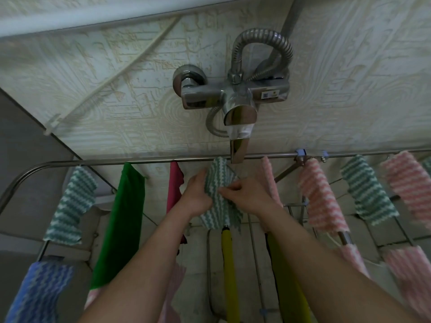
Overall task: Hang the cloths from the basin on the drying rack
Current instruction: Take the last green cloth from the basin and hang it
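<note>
Directly below the chrome tap (235, 108), both hands pinch a green-striped cloth (220, 183) draped over the drying rack's top rail (149, 160): left hand (198, 194) at its left edge, right hand (245, 194) at its middle.

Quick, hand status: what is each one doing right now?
Left hand: grips the green striped cloth draped over the rack bar.
Right hand: pinches the same cloth.
</note>
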`<act>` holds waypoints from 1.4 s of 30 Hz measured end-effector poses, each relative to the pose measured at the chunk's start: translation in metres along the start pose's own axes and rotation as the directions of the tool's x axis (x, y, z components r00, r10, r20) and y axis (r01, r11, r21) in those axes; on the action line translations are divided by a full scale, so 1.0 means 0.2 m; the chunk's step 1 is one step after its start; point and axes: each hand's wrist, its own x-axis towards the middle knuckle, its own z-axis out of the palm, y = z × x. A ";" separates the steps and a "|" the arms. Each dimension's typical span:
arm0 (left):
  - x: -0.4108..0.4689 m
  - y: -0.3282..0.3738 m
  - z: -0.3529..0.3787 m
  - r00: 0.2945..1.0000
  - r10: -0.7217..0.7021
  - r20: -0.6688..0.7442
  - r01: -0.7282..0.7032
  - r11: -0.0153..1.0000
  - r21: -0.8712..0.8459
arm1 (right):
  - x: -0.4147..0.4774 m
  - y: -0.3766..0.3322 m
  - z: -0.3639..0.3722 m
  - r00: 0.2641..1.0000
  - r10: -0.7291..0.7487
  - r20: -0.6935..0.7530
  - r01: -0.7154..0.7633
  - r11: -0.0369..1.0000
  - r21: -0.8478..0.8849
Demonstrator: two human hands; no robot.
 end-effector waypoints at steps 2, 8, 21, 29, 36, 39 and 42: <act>0.00 0.00 0.02 0.999 -0.029 -0.032 0.027 0.998 -0.048 | 0.00 0.00 0.00 1.000 -0.008 -0.005 0.008 1.000 -0.013; -0.10 0.05 0.06 0.971 -0.037 -0.235 -0.051 0.933 -0.356 | -0.02 -0.01 -0.01 1.000 -0.013 -0.016 0.013 1.000 -0.026; -0.20 0.16 0.14 0.909 0.297 -0.294 -0.249 0.950 0.188 | -0.23 0.01 -0.24 0.993 0.026 -0.116 -0.007 0.986 0.169; -0.48 0.46 0.28 0.952 0.304 0.046 -0.258 0.871 -0.417 | -0.69 0.05 -0.55 0.986 -0.132 0.103 0.042 0.791 0.611; -0.73 0.68 0.47 0.971 0.235 0.039 -0.179 0.826 -0.535 | -1.13 0.18 -0.74 0.996 -0.085 -0.042 0.092 0.966 0.243; -0.84 0.79 0.58 0.958 0.281 0.061 -0.204 0.814 -0.543 | -1.33 0.24 -0.82 0.975 -0.131 -0.177 0.148 0.985 0.086; -0.91 0.86 0.69 0.916 0.394 0.073 -0.322 0.833 -0.450 | -1.51 0.34 -0.89 0.966 -0.140 -0.218 0.193 0.949 0.250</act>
